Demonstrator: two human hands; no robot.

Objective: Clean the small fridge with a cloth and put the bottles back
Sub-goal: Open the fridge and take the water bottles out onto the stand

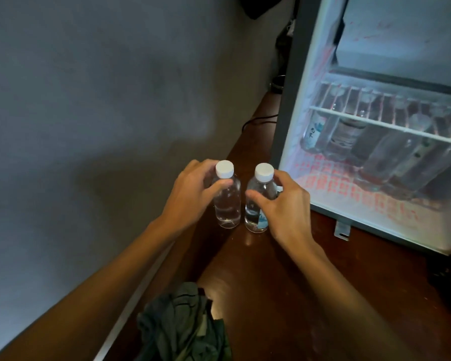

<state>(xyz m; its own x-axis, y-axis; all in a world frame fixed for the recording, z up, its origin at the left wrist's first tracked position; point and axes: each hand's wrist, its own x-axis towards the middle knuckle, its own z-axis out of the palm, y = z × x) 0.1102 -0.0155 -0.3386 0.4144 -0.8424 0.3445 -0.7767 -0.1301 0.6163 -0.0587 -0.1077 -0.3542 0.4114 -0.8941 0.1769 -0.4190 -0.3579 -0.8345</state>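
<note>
1. Two small clear bottles with white caps stand upright on the dark brown table (271, 295), side by side with a narrow gap between them, just in front of the fridge's left corner
2. Left bottle (228, 204): no label visible, clear liquid inside. Right bottle (252, 217): part of a blue and white label shows low on its right side
3. Left hand (193, 188): clamped on the left bottle just under the cap, thumb across the front of the shoulder, fingers wrapped round the far side
4. Right hand (287, 204): closed round the right bottle, thumb across the front of the body, fingers curled round its right side
5. Both bottle bases rest on the table
6. Fridge (294, 100): stands on the table to the right, dark grey frame, lit white interior. Cannot tell whether the door is open or a glass front is closed
7. Wire shelf (375, 121) spans the interior; below it a row of stored bottles (346, 136), blurred
8. Cloth (182, 329): dark green, crumpled, lying at the near edge of the table, well apart from both hands
9. Black cable (258, 119) runs across the table left of the fridge
</note>
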